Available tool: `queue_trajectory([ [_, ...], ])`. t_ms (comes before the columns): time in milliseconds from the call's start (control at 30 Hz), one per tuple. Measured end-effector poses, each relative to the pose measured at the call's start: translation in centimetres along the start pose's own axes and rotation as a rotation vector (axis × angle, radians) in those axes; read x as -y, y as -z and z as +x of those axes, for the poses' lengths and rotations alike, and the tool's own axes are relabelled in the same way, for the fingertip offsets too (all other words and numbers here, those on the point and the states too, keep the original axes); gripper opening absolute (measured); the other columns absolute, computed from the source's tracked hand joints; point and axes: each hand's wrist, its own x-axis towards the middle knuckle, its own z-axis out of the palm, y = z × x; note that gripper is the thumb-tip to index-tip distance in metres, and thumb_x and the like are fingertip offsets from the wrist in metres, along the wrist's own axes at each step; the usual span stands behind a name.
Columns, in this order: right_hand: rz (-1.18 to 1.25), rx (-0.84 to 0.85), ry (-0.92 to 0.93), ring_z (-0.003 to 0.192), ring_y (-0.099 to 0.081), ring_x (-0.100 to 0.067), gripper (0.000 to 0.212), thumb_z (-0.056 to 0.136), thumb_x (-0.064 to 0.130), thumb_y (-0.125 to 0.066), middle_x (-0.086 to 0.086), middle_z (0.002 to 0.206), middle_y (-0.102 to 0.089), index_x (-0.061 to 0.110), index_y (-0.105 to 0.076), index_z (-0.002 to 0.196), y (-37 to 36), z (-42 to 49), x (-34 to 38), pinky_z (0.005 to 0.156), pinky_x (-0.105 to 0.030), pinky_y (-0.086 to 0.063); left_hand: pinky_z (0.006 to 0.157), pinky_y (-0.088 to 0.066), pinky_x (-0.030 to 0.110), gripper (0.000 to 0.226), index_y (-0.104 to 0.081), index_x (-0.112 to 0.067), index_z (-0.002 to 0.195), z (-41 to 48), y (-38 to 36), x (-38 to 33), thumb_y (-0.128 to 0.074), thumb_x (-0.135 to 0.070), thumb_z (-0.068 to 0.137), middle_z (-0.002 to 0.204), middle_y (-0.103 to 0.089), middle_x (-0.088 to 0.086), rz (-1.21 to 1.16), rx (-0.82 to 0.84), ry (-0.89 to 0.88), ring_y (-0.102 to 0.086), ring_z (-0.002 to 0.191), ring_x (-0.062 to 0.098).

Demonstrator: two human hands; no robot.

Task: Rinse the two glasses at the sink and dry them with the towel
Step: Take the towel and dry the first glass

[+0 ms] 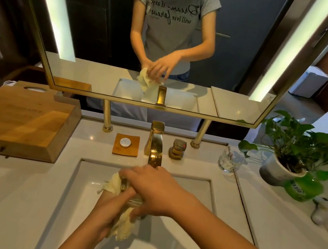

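Note:
Over the white sink basin (170, 246) both hands meet around one clear glass (134, 200), mostly hidden by fingers. My right hand (155, 191) grips the glass from above. My left hand (109, 213) holds a pale yellow towel (123, 227) pressed against the glass; more towel shows at the far side. The second clear glass (229, 159) stands upright on the counter right of the faucet, apart from both hands.
A gold faucet (155, 142) and its handle (178, 149) stand behind the basin. A wooden soap dish (126, 145) sits to the left, beside a wooden box (17, 120). A potted plant (286, 159) and green bottle (303, 188) occupy the right. A mirror (152, 34) faces me.

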Motion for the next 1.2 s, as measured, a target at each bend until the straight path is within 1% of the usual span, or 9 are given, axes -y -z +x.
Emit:
queue_trajectory([
  [100, 0.019, -0.006, -0.019, 0.098, -0.061, -0.023, 0.068, 0.068, 0.04, -0.078, -0.001, 0.112, -0.063, 0.023, -0.048, 0.127, -0.4, 0.7, 0.0, 0.072, -0.037, -0.05, 0.057, -0.057, 0.032, 0.029, -0.058, -0.01, 0.116, -0.3, -0.1, -0.2, -0.06, -0.014, 0.088, 0.099, -0.071, 0.019, 0.0, 0.042, 0.035, -0.07, 0.076, 0.024],
  [400, 0.882, -0.287, -0.189, 0.109, -0.058, -0.004, 0.069, 0.066, 0.035, -0.085, 0.014, 0.12, -0.059, 0.035, -0.048, 0.125, -0.8, -0.5, -0.1, 0.092, -0.031, -0.054, 0.085, -0.057, 0.046, 0.061, -0.061, -0.009, 0.124, -0.4, 2.4, -0.3, -0.058, -0.047, 0.077, 0.12, -0.066, 0.021, -0.403, 0.18, 0.202, -0.066, 0.106, 0.035],
  [533, 1.226, -0.457, -0.284, 0.107, -0.059, 0.003, 0.065, 0.07, 0.017, -0.085, 0.016, 0.116, -0.059, 0.033, -0.049, 0.122, -2.6, -0.2, 1.7, 0.088, -0.017, -0.052, 0.086, -0.053, 0.056, 0.082, -0.067, -0.001, 0.115, -0.7, 2.2, -0.3, -0.095, -0.025, 0.042, 0.12, -0.064, 0.025, -0.631, 0.218, 0.274, -0.065, 0.106, 0.04],
  [633, 1.251, -0.446, -0.326, 0.105, -0.059, 0.003, 0.067, 0.071, 0.015, -0.084, 0.015, 0.116, -0.058, 0.036, -0.046, 0.121, -3.3, -0.5, 2.0, 0.086, -0.018, -0.053, 0.095, -0.048, 0.054, 0.071, -0.063, 0.001, 0.12, -0.9, 2.3, 0.2, -0.085, -0.021, 0.057, 0.122, -0.063, 0.026, -0.689, 0.181, 0.288, -0.063, 0.108, 0.039],
  [733, 1.003, -0.29, -0.259, 0.112, -0.057, -0.006, 0.075, 0.069, 0.03, -0.084, 0.012, 0.125, -0.053, 0.042, -0.039, 0.128, -2.2, -1.8, 1.1, 0.092, -0.032, -0.055, 0.088, -0.055, 0.048, 0.049, -0.06, 0.0, 0.124, -1.0, 3.1, 0.2, -0.062, -0.021, 0.08, 0.119, -0.065, 0.025, -0.594, 0.14, 0.281, -0.068, 0.101, 0.035],
  [800, 0.706, -0.145, -0.15, 0.125, -0.047, -0.007, 0.081, 0.072, 0.038, -0.081, 0.012, 0.142, -0.041, 0.044, -0.033, 0.137, -1.3, -2.7, 0.3, 0.099, -0.034, -0.051, 0.074, -0.059, 0.044, 0.043, -0.061, 0.001, 0.119, -1.2, 3.6, -0.4, -0.06, -0.016, 0.078, 0.109, -0.07, 0.024, -0.434, 0.129, 0.256, -0.072, 0.086, 0.033],
  [933, 0.26, -0.018, 0.004, 0.122, -0.047, -0.012, 0.078, 0.076, 0.042, -0.076, 0.008, 0.142, -0.041, 0.036, -0.033, 0.14, -1.1, -3.5, 0.6, 0.092, -0.031, -0.047, 0.077, -0.054, 0.04, 0.032, -0.062, -0.005, 0.113, -1.8, 3.7, -1.3, -0.065, -0.007, 0.081, 0.092, -0.075, 0.018, -0.053, 0.098, 0.196, -0.071, 0.079, 0.03],
  [1067, 0.474, -0.07, -0.077, 0.11, -0.052, -0.006, 0.072, 0.075, 0.048, -0.074, 0.012, 0.128, -0.054, 0.036, -0.04, 0.138, -2.0, -4.5, 1.0, 0.089, -0.027, -0.049, 0.068, -0.056, 0.034, 0.043, -0.059, -0.008, 0.111, -3.3, 3.6, -2.5, -0.071, -0.011, 0.07, 0.087, -0.074, 0.012, 0.066, 0.212, 0.177, -0.069, 0.08, 0.025],
  [1200, 1.112, -0.066, -0.256, 0.108, -0.061, -0.011, 0.062, 0.075, 0.028, -0.08, 0.008, 0.122, -0.06, 0.032, -0.054, 0.131, -2.9, -5.2, 1.6, 0.08, -0.034, -0.059, 0.065, -0.055, 0.023, 0.05, -0.059, -0.018, 0.107, -4.4, 3.5, -3.6, -0.083, -0.016, 0.064, 0.092, -0.072, 0.002, 0.279, 0.378, 0.056, -0.07, 0.082, 0.013],
])
